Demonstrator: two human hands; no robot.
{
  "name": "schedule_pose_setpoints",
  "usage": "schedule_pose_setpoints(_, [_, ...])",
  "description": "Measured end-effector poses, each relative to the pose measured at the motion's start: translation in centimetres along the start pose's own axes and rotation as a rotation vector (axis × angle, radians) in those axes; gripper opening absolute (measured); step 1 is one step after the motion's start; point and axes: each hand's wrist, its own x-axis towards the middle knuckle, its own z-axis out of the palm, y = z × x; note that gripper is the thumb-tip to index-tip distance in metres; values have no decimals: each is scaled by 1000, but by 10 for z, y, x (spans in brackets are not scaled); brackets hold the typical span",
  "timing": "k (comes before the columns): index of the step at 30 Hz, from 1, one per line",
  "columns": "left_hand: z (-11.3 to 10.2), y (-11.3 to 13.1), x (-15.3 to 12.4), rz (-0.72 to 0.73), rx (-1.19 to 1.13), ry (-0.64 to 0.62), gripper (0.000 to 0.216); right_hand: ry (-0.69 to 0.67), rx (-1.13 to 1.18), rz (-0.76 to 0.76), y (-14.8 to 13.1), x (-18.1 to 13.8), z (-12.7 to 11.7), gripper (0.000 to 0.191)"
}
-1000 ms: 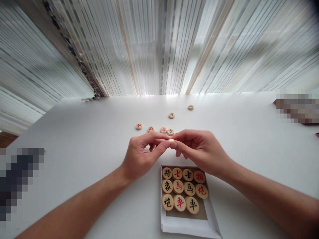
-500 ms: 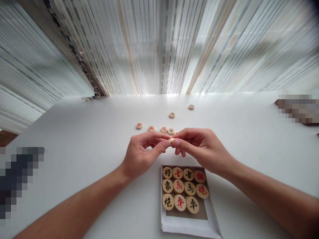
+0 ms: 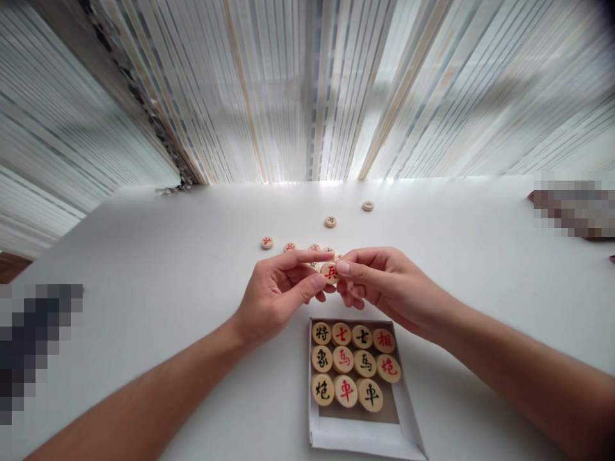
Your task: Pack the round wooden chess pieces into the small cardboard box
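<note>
Between my two hands, above the table, is a round wooden Chinese chess piece (image 3: 329,273) with a red character facing me. My left hand (image 3: 276,291) is closed, its thumb and fingers at the piece's left edge. On the right edge, my right hand (image 3: 384,282) pinches the same piece with thumb and index finger. Just below my hands lies a shallow white box (image 3: 358,435) holding rows of chess pieces with red and black characters. Behind my fingers several more pieces rest on the table, some partly hidden.
On the white table (image 3: 192,256), a red-marked piece (image 3: 267,242) lies to the left, and two black-marked pieces, one nearer (image 3: 330,221) and one farther (image 3: 368,205), lie toward the back. Striped curtains (image 3: 288,96) hang along the far edge. Blurred-out objects sit at both sides.
The chess piece held in my hands has turned from edge-on to face me, so its red character now shows. My right fingers have shifted slightly; the box and its pieces stay put.
</note>
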Motion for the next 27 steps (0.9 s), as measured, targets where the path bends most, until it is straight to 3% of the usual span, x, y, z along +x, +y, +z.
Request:
schedule_pose_setpoints(6, [0, -2, 1, -64, -47, -6, 29, 39, 54, 63, -2, 1, 1, 36])
schedule_pose_setpoints(18, [1, -2, 2, -138, -172, 1, 34, -16, -8, 31, -1, 1, -2, 31])
schedule_pose_setpoints(27, [2, 1, 2, -137, -163, 9, 27, 41, -91, 33, 0, 0, 0, 36])
